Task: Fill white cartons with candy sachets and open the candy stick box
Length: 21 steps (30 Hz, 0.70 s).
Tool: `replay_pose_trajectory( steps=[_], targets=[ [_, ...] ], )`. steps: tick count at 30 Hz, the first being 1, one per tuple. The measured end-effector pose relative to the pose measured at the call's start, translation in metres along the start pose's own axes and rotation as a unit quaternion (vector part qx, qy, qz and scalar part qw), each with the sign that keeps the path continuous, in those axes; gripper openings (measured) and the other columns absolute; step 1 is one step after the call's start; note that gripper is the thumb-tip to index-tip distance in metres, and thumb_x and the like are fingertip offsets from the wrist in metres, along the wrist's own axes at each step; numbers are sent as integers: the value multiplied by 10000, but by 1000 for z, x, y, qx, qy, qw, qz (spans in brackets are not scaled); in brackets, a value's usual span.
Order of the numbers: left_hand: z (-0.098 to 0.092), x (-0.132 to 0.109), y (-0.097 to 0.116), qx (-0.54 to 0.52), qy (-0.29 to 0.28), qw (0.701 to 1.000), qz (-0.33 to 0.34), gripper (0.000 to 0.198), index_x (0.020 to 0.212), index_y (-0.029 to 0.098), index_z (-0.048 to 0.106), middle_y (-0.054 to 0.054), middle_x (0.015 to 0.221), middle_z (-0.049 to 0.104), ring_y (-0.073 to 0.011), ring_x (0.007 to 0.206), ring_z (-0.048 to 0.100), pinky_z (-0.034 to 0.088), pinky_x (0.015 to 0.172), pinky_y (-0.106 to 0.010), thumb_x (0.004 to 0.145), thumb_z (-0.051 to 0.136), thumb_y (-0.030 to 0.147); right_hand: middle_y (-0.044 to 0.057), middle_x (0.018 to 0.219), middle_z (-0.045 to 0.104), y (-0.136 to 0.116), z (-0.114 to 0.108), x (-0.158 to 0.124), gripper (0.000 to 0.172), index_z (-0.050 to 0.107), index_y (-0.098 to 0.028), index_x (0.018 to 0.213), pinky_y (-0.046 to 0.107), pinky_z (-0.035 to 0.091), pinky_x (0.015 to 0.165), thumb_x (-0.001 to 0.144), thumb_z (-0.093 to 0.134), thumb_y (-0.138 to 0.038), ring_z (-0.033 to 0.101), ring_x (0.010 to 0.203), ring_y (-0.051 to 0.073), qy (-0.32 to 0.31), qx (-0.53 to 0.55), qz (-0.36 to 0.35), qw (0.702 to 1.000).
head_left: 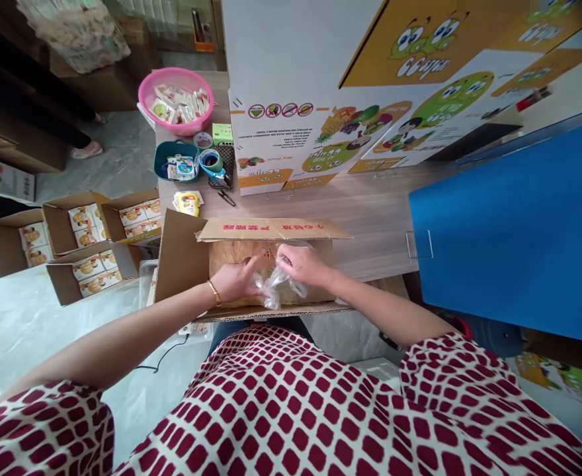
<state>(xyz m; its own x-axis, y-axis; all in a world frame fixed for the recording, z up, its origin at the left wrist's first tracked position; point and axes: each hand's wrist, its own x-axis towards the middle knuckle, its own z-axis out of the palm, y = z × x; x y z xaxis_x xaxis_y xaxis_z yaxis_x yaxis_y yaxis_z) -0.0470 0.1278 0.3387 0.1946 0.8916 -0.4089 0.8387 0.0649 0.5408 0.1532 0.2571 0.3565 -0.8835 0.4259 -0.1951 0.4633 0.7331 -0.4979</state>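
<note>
An open brown cardboard box (182, 258) with red printed characters on its far flap rests at the near edge of the wooden table (370, 211). Both my hands are inside it. My left hand (236, 279), with a gold bracelet at the wrist, pinches a clear plastic bag (276, 291). My right hand (303, 264) is closed on the same bag from the right. The crumpled bag lies over the box's contents, which I cannot make out.
Large printed cartons (321, 92) stand across the back of the table. A pink bowl (176, 99) of packets, a teal basket (174, 160), tape rolls and scissors sit at back left. Several open boxes (73, 231) of packets lie on the floor left. A blue panel (514, 231) is right.
</note>
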Motion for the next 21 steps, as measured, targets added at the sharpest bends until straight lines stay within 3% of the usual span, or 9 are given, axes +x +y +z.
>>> replay_pose_trajectory(
  steps=[3,5,7,9,11,13,16,18,21],
  targets=[
    [3,14,15,84,-73,993,-38,373,1208,145,681,-186,1009,751,-329,915,729,533,795,-391,920,588,363,29,884,709,-14,9,3,83,604,-189,993,255,370,734,985,542,-244,638,802,168,-27,74,-25,997],
    [3,17,10,88,-76,993,-15,293,998,142,744,-196,999,750,-337,981,719,538,888,-447,955,488,279,21,875,710,-16,7,-1,120,607,-195,1032,254,383,732,1002,543,-292,637,778,160,-38,107,-56,992],
    [4,12,-7,74,1,996,50,295,995,148,750,-211,1201,706,-361,1208,635,473,1059,-521,951,482,263,32,883,717,-5,-3,-14,234,615,-196,1082,266,412,750,1028,514,-401,647,779,165,-11,110,-78,991],
    [10,1,-28,48,85,988,119,262,1023,148,738,-203,1459,560,-367,1428,449,350,1195,-550,918,521,250,63,903,728,19,-15,-34,369,640,-190,1076,294,444,783,1029,486,-522,664,811,190,13,68,-103,992],
    [18,-9,-44,12,111,983,145,265,1040,138,715,-192,1527,495,-343,1490,366,320,1230,-520,901,511,232,106,941,738,51,-23,-57,471,668,-172,1052,334,475,814,1001,494,-607,681,855,231,3,-3,-117,993],
    [24,-14,-48,-23,92,987,129,277,1066,141,691,-190,1409,598,-318,1408,478,395,1182,-477,896,489,227,171,1079,733,82,-23,-74,576,665,-131,1167,391,500,883,955,550,-654,689,976,291,-15,-73,-100,992],
    [24,-9,-40,-64,52,996,33,208,962,183,664,-130,1025,730,-278,1032,681,529,962,-407,889,488,267,282,1386,593,103,-10,-75,860,516,-44,1435,490,451,1070,864,678,-666,587,1269,385,-23,-127,-60,990],
    [17,1,-33,-115,22,993,-32,193,901,204,640,-78,867,719,-244,836,684,544,829,-366,888,511,346,288,1479,518,95,5,-55,969,442,-39,1509,507,400,1146,816,745,-645,511,1371,396,-38,-105,-53,992],
    [2,18,-30,-239,-11,968,-72,312,1000,205,661,-69,965,748,-246,866,692,552,835,-366,864,552,464,218,1474,556,59,30,-10,944,461,-120,1516,460,423,1147,785,781,-626,534,1364,354,-80,-16,-64,995]
  ],
)
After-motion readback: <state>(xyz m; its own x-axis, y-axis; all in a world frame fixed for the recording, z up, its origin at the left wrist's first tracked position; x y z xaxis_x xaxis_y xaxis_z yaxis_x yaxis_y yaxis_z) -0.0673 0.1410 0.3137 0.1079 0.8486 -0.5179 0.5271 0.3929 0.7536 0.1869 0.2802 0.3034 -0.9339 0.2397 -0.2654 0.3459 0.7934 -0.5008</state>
